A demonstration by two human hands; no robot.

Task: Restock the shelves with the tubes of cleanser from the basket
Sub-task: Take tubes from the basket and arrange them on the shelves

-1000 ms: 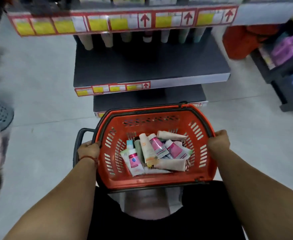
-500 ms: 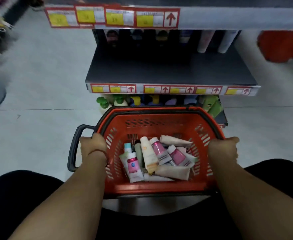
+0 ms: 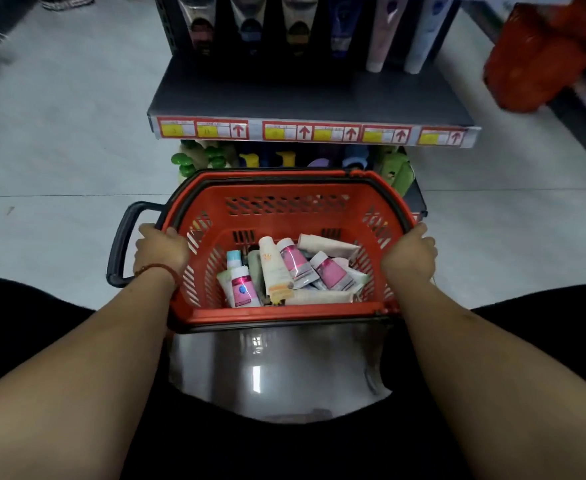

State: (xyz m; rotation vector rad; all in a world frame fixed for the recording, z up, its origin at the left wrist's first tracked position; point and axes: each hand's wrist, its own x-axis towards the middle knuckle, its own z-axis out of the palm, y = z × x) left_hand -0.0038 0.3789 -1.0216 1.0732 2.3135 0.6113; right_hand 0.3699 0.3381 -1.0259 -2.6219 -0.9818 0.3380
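An orange plastic basket [image 3: 284, 206] sits low in front of me, just before the shelving. Several tubes of cleanser [image 3: 293, 270] lie jumbled in its bottom, white, pale green and pink-labelled. My left hand [image 3: 161, 252] grips the basket's left rim beside a black handle [image 3: 120, 244]. My right hand [image 3: 409, 256] grips the right rim. A dark shelf [image 3: 312, 95] beyond the basket has bare room at its front, and upright tubes [image 3: 400, 32] stand along its back.
Red and yellow price tags [image 3: 314, 133] line the shelf edge. Green and yellow bottles [image 3: 201, 161] fill the lower shelf right behind the basket. A stack of orange baskets [image 3: 540, 53] stands at the upper right. Pale floor tiles spread on both sides.
The basket and my view have dropped lower and closer to the shelves. The lower shelf with bottles has come into sight. Both hands kept their hold on the rim.
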